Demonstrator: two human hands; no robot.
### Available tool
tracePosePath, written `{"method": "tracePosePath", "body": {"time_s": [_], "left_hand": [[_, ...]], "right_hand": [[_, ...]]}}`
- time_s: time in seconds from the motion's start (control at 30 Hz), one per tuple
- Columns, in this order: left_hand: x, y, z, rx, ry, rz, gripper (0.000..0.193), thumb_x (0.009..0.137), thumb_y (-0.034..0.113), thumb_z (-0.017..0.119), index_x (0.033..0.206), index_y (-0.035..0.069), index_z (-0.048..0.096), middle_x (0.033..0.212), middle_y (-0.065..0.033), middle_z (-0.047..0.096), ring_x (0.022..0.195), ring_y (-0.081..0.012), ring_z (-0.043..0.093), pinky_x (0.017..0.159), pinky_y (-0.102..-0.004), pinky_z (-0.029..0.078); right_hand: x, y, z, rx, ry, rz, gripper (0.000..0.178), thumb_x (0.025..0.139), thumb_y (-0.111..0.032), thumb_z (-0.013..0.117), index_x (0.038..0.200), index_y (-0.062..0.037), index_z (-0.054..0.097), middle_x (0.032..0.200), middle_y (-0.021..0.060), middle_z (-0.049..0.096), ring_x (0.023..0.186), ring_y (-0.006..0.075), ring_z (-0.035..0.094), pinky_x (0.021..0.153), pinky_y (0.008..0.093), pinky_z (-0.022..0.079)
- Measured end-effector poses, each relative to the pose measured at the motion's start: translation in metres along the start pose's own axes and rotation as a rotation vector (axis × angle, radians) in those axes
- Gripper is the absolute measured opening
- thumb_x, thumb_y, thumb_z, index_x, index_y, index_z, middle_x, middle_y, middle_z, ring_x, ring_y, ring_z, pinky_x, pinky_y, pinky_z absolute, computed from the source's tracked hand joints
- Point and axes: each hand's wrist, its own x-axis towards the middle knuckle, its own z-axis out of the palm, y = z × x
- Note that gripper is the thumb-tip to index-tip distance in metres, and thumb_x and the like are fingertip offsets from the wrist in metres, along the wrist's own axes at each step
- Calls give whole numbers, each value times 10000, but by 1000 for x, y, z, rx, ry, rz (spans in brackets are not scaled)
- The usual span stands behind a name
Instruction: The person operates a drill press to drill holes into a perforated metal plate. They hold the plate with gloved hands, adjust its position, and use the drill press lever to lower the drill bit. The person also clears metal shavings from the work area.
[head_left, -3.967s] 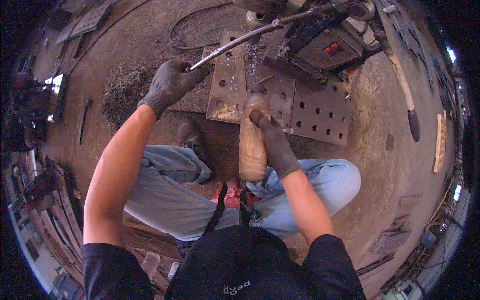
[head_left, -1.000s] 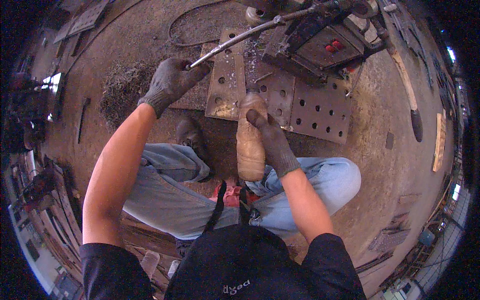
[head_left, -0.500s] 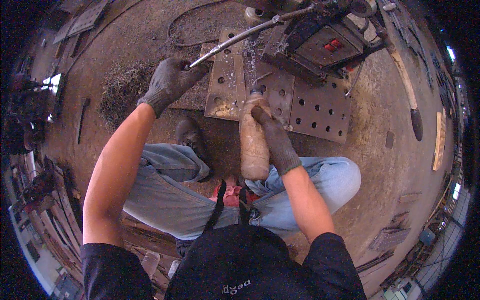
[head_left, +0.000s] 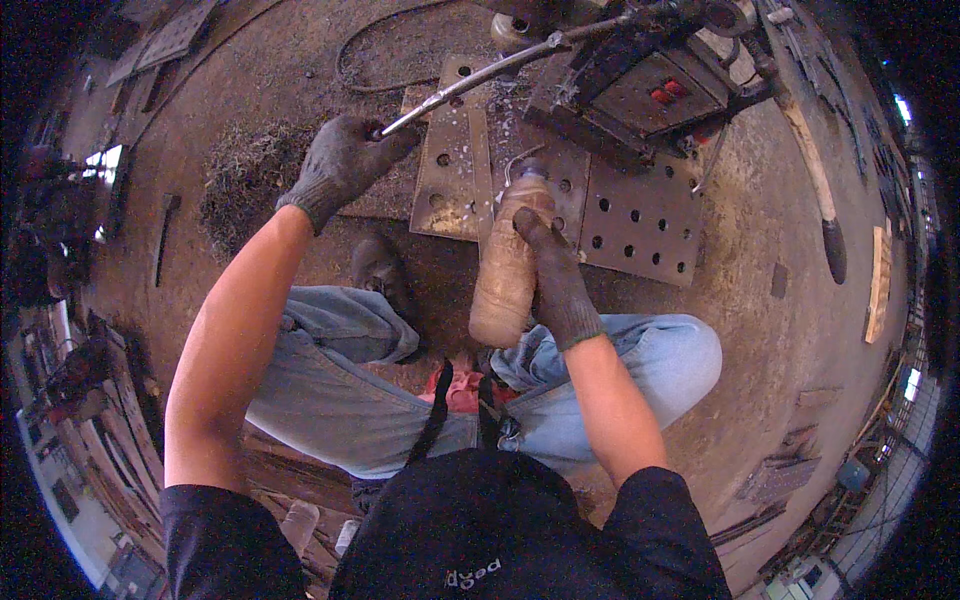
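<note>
left hand (head_left: 348, 165) grips a metal bar (head_left: 470, 83); right hand (head_left: 558, 275) — partly hidden behind a brown bottle (head_left: 506, 275) — clasps it.

Passage for a hand lies at centre between the left hand (head_left: 348, 165) and the bottle (head_left: 503, 275), bounded above by the slanting metal rod (head_left: 475, 84), and at right between the perforated plate (head_left: 617, 230) and the wooden handle (head_left: 808, 160), while the dark machine (head_left: 630, 100) obstructs the frame's upper right.

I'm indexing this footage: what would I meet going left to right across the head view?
Dark bar, shavings heap, gloved left hand, brown bottle, gloved right hand, red-marked machine, long pale handle, yellowish strip.
</note>
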Motion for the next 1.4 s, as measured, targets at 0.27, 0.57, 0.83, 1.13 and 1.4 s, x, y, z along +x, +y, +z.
{"method": "tracePosePath", "body": {"time_s": [0.27, 0.57, 0.83, 1.13, 1.4], "left_hand": [[1, 7, -1, 21, -44, 8, 607, 811, 639, 672, 906, 48, 774, 740, -167, 711, 726, -314, 711, 688, -424, 521], [-1, 12, 1, 9, -16, 20, 600, 808, 648, 670, 920, 70, 782, 733, -177, 705, 717, -315, 703, 689, -433, 514], [-1, -2, 1, -2, 10, 7, 585, 803, 624, 693, 920, 58, 778, 727, -184, 698, 698, -303, 694, 683, -435, 511], [0, -3, 3, -4, 4, 9, 593, 808, 637, 679, 893, 58, 778, 699, -143, 698, 679, -275, 693, 671, -421, 514], [-5, 11, -3, 40, -4, 9, 604, 816, 645, 667, 863, 52, 771, 700, -150, 697, 688, -297, 700, 669, -427, 515]], "right_hand": [[25, 36, -34, -163, -196, -178, 512, 904, -384, 701, 1268, -57, 553, 1076, 98, 640, 914, 223, 670, 779, 393, 587], [30, 40, -32, -119, -154, -72, 440, 933, -417, 665, 1198, -70, 608, 999, 87, 675, 810, 191, 677, 714, 365, 582], [12, 10, -8, -64, -62, 122, 401, 937, -409, 662, 1161, -78, 622, 927, 75, 671, 734, 188, 672, 644, 353, 581], [13, 10, -11, -129, -57, 71, 477, 907, -438, 691, 1176, -54, 606, 942, 94, 666, 739, 201, 670, 643, 362, 587], [-8, -5, 1, -141, -86, -20, 562, 875, -458, 717, 1229, -47, 572, 1038, 84, 637, 871, 199, 665, 744, 363, 577]]}}
